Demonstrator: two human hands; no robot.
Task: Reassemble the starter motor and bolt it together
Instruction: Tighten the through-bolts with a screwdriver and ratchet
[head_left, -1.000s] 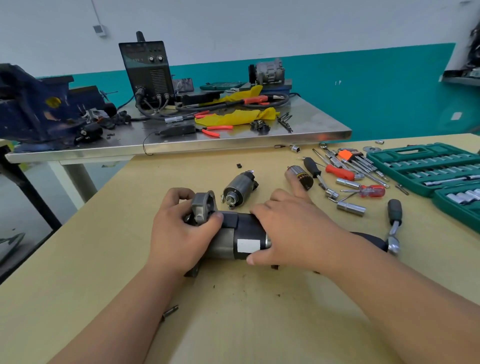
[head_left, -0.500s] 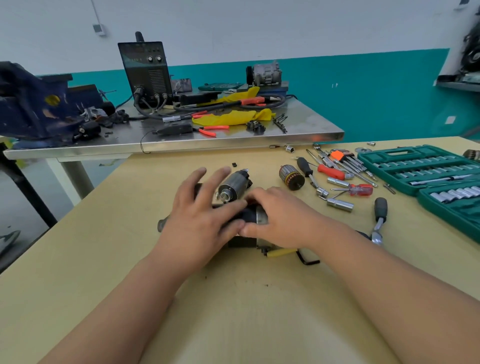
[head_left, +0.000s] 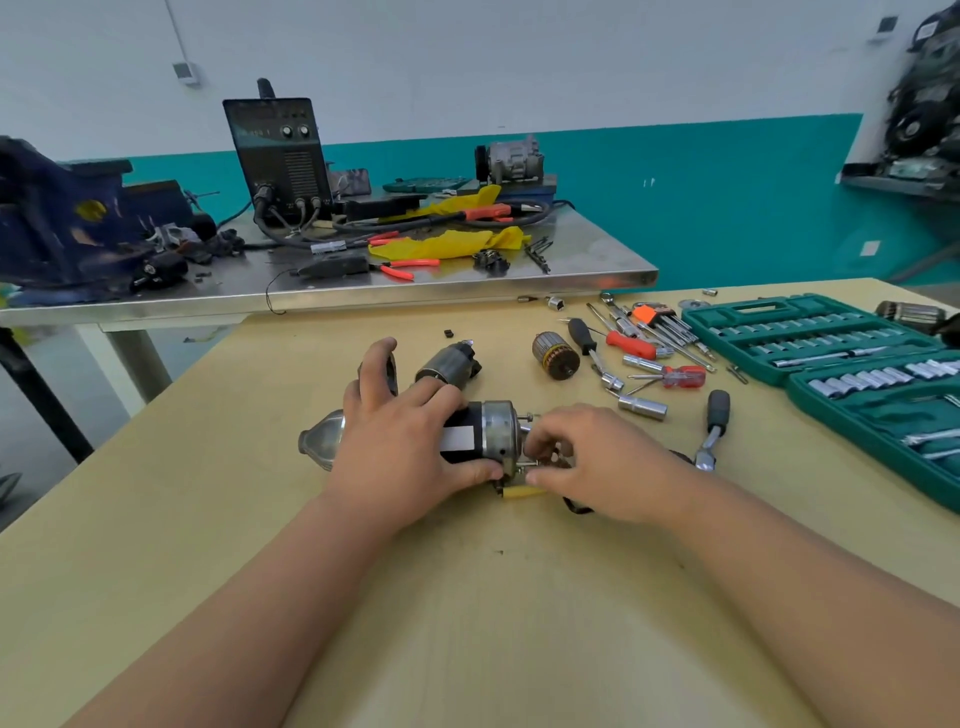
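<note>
head view: both hands (head_left: 402, 447) hold starter motor (head_left: 480, 434).

No legible txt anywhere. White rectangular label (head_left: 460, 438) on black-and-silver cylindrical starter motor (head_left: 496, 431) looks blank. Markings on front of dark box-shaped welding unit (head_left: 280, 150) w/ two knobs are too blurred to read.

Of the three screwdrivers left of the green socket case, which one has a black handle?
The leftmost screwdriver, next to the copper-wound rotor. The middle screwdriver and the small screwdriver nearest you both have red handles.
</note>
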